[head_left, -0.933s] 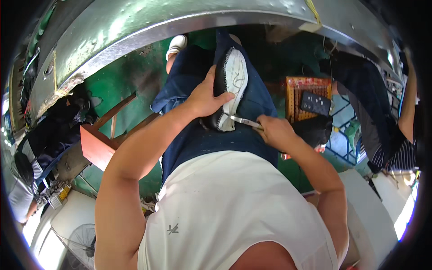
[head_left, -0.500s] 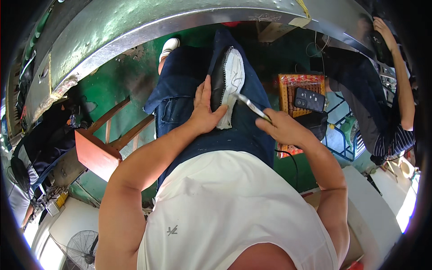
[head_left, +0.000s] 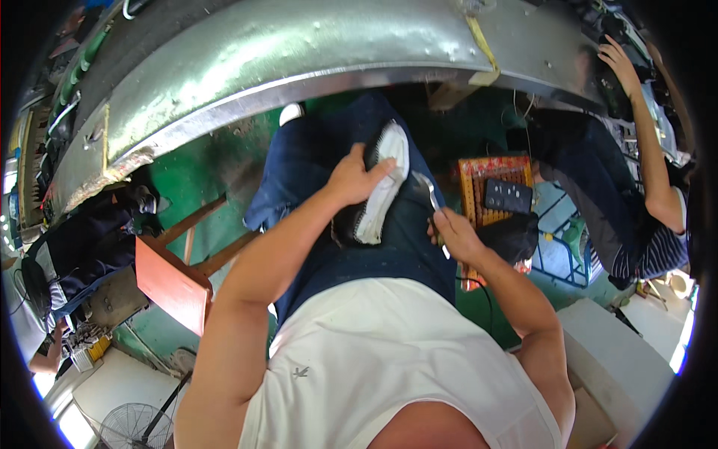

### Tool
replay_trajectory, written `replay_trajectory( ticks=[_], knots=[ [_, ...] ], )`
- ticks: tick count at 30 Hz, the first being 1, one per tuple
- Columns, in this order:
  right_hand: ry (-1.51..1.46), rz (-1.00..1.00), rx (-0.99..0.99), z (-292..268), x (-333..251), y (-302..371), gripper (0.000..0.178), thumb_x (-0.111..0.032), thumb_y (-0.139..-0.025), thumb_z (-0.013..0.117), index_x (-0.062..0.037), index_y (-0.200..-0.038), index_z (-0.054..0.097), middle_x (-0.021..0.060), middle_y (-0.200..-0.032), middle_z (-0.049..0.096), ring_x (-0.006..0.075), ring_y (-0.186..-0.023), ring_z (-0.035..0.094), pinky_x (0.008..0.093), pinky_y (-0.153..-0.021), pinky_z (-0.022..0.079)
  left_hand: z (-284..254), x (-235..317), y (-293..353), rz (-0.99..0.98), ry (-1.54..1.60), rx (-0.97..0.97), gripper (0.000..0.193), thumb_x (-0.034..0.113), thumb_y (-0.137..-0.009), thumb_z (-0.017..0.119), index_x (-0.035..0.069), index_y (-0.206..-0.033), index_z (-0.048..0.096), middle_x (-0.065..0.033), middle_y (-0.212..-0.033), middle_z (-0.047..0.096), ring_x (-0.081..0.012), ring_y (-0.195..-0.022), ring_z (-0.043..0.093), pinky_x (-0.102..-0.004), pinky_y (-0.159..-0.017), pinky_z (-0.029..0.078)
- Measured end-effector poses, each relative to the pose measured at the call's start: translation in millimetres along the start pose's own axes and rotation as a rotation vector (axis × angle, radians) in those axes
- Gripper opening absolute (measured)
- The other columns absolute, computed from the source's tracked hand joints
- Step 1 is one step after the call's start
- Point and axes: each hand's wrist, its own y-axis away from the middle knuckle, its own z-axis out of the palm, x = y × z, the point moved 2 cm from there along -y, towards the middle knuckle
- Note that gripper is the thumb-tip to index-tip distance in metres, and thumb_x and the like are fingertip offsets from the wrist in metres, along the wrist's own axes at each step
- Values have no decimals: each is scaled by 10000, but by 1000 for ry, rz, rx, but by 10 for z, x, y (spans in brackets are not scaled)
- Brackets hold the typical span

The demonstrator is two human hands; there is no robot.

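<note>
A black shoe [head_left: 346, 224] lies across my lap with its pale, unsoled bottom [head_left: 380, 198] turned up and a jagged stitched or pleated line along its edge. My left hand [head_left: 359, 178] grips it around the middle, the thumb pressed on the pale bottom and the fingers over the dark side. To the right of the shoe, apart from it, my right hand [head_left: 458, 238] is closed around a slim hand tool [head_left: 429, 190] with a shiny, curved metal end. That end points away from me, above my right thigh; its exact kind cannot be made out.
A metal-topped bench [head_left: 299, 56] curves across in front of my knees. To the right, a black phone [head_left: 508, 196] rests on a beaded stool seat [head_left: 471, 179], beside another person's legs [head_left: 594, 176]. An orange-topped wooden stool [head_left: 172, 284] stands at left, a fan [head_left: 134, 426] behind it.
My right hand has drawn the tool back from the pale bottom, toward the right. My left hand has shifted from the shoe's side to a grip with the thumb on top. The view has tilted.
</note>
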Motion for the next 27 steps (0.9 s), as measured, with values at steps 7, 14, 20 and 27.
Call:
replay_trajectory(
  ticks=[7, 14, 20, 27],
  knots=[
    [48, -75, -21, -58, 61, -42, 406, -351, -1070, 440, 10, -973, 599, 104, -773, 667, 204, -695, 676, 352, -669, 535, -939, 450, 433, 144, 566, 17, 596, 348, -972, 679, -53, -1379, 512, -132, -1245, 641, -157, -1099, 597, -331, -967, 489],
    [252, -86, -202, -130, -220, -323, 436, -384, -1057, 468, 9, -944, 620, 130, -782, 699, 240, -693, 706, 374, -667, 549, -3594, 1594, 35, 335, -288, 384, 697, 397, -903, 715, -97, -1354, 518, -191, -1174, 682, -249, -1015, 680, -351, -891, 537],
    [181, -28, -241, -263, -389, -594, 443, -389, -1053, 478, 6, -922, 633, 129, -791, 714, 242, -705, 723, 373, -677, 558, -4705, 1435, -1486, -27, -1573, 616, 740, 502, -852, 709, 40, -1392, 501, -201, -1327, 616, -345, -1267, 569, -434, -1038, 460],
    [171, -5, -191, -472, -615, -897, 434, -382, -1045, 489, 5, -918, 639, 124, -772, 716, 235, -715, 725, 376, -686, 557, -4839, 1026, -2460, -314, -1323, 442, 669, 578, -984, 476, 9, -1320, 579, -232, -1334, 620, -373, -1242, 600, -475, -1033, 471]
  ],
)
